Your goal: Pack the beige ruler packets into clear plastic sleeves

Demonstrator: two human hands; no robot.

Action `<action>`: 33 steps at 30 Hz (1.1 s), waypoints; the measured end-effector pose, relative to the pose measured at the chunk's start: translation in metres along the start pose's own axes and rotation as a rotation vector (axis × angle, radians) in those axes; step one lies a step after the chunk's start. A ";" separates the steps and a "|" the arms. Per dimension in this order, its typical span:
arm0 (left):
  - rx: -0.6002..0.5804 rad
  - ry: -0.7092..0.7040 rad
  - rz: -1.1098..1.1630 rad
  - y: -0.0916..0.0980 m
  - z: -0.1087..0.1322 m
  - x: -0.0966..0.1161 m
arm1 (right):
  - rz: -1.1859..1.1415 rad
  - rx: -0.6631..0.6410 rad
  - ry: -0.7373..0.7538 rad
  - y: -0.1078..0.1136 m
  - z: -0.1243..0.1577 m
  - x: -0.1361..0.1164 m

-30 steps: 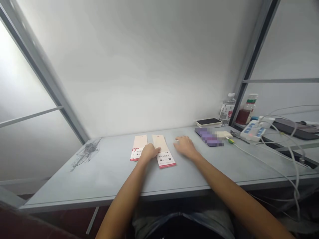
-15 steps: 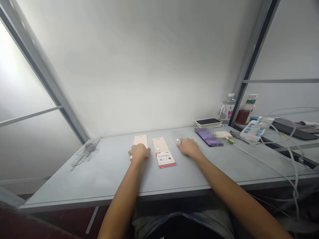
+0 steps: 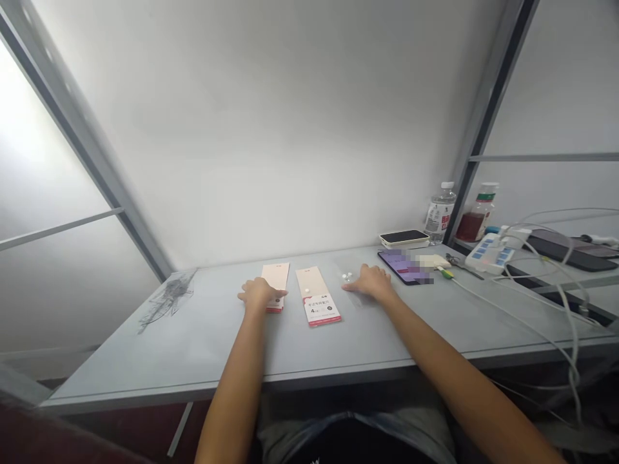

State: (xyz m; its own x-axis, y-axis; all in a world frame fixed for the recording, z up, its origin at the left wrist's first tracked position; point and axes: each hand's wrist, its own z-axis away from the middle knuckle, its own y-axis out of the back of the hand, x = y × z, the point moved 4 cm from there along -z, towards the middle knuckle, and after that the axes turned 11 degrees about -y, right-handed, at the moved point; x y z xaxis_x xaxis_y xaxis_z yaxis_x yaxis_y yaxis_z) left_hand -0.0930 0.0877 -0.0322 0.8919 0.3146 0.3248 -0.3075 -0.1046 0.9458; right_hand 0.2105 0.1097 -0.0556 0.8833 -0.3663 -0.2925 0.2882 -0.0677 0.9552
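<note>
My left hand (image 3: pixel 258 295) lies flat with its fingers spread over the lower end of a pale pink paper packet (image 3: pixel 276 277), which has a red-edged printed label. A second, matching packet (image 3: pixel 315 298) lies to its right, untouched, with a "4" on its label. My right hand (image 3: pixel 372 283) rests palm down on the grey table (image 3: pixel 193 348), holding nothing. Its fingertips are close to a small clear item (image 3: pixel 347 278), possibly a film or piece of plastic, though it is too faint to identify.
A smartphone with a partly pixelated screen (image 3: pixel 403 267) lies right of my right hand, with a cream device (image 3: pixel 404 238) behind it. Further right are a water bottle (image 3: pixel 440 214), a red-filled bottle (image 3: pixel 474 216), a power strip (image 3: pixel 488 252) and tangled white cables (image 3: pixel 570 309).
My left hand has slid left across the left packet, uncovering more of its top. My right hand has shifted slightly right, past the small clear item.
</note>
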 end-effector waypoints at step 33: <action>-0.186 -0.671 1.302 0.006 0.053 0.078 | -1.138 -0.112 0.337 0.023 0.032 -0.025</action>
State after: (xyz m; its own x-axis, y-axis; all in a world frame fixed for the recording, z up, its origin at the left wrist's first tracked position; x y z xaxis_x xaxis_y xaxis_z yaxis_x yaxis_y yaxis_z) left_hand -0.0079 0.0616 -0.0012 -0.0726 -0.3955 0.9156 -0.9852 0.1716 -0.0040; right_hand 0.1832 0.0880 -0.0247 0.1474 0.1149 -0.9824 0.9849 -0.1082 0.1351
